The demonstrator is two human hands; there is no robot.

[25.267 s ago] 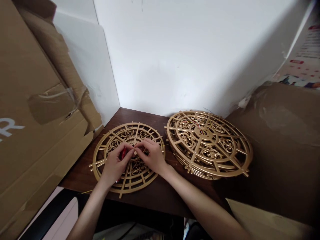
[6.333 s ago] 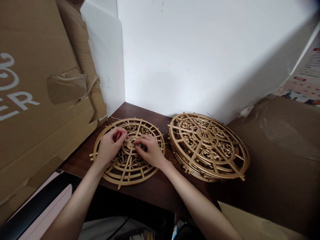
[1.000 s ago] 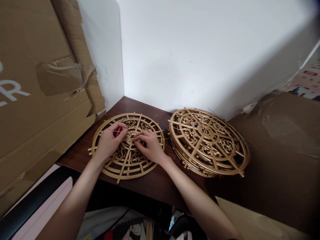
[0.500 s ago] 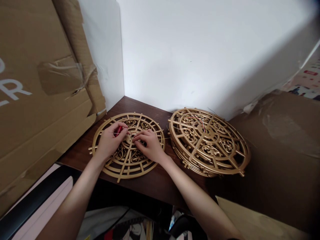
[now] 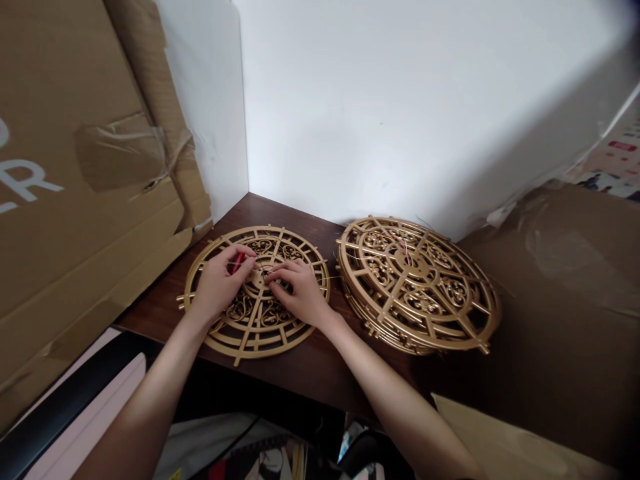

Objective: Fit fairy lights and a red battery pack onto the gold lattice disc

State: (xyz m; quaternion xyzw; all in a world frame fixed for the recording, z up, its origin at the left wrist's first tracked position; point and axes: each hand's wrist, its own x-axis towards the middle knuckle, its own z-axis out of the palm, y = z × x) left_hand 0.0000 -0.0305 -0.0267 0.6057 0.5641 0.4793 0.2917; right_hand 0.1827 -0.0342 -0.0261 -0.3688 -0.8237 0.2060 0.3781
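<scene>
A round gold openwork disc (image 5: 250, 333) lies flat on the dark wooden table (image 5: 305, 380). Both hands rest on its middle. My left hand (image 5: 216, 285) is closed on a small red object (image 5: 237, 262), its thumb and fingers pinched round it near the hub. My right hand (image 5: 296, 291) pinches at the hub with thumb and forefinger; a thin wire or thread runs out from there, but what the fingers hold is too small to name. To the right sits a stack of similar gold discs (image 5: 417, 283) with red and white wires on top.
A large cardboard sheet (image 5: 75, 187) leans at the left against a white panel (image 5: 210, 127). A white wall (image 5: 390, 100) backs the table. Brown paper-covered bulk (image 5: 565, 293) fills the right side, with a cardboard piece (image 5: 505, 440) at the lower right.
Over the last second almost nothing has moved; both hands stay pinched at the disc's hub. Compared with 25 seconds ago, the left hand and red object sit higher on the disc.
</scene>
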